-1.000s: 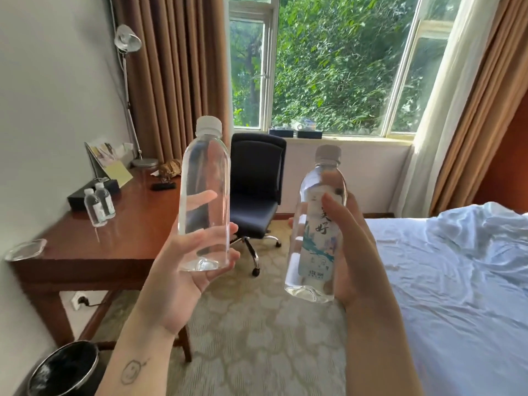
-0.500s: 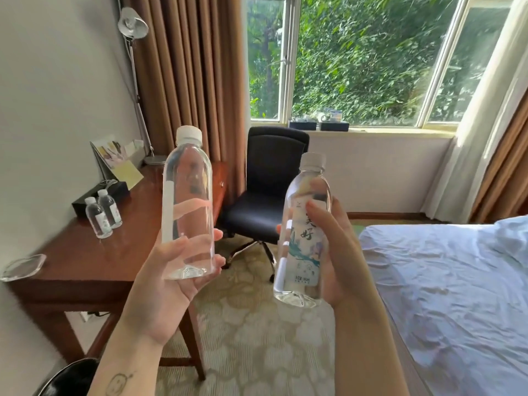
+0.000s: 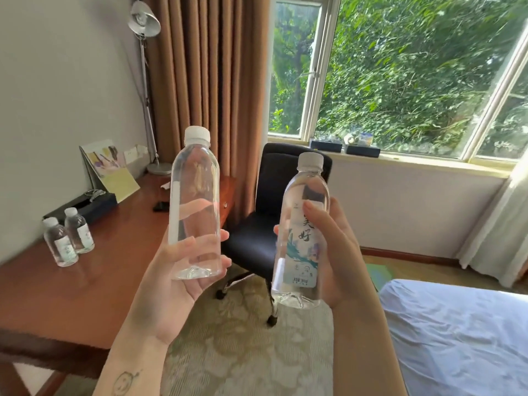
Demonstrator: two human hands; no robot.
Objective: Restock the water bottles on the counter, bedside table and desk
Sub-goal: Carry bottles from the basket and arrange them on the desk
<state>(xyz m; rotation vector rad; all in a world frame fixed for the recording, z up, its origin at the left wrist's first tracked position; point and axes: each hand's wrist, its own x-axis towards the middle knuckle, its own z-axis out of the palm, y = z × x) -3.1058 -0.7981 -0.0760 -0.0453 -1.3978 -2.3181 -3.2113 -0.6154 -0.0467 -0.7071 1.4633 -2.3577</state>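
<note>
My left hand (image 3: 174,292) grips the base of a clear water bottle with no label (image 3: 195,201), held upright in the air beside the desk's near corner. My right hand (image 3: 340,252) holds a second water bottle with a pale blue printed label (image 3: 303,232), also upright, in front of the chair. Both have white caps. Two small labelled water bottles (image 3: 68,238) stand together on the reddish wooden desk (image 3: 120,252) at the left, near the wall.
A black office chair (image 3: 274,201) stands by the desk under the window. On the desk sit a black tissue box (image 3: 85,205), a leaflet stand (image 3: 111,170) and a floor lamp's base (image 3: 158,168). A bed with white sheets (image 3: 463,338) fills the lower right. Patterned carpet lies between.
The view has swung left and closer to the desk. Both hands still carry their bottles upright; the bed has slid toward the right edge and the desk fills more of the left.
</note>
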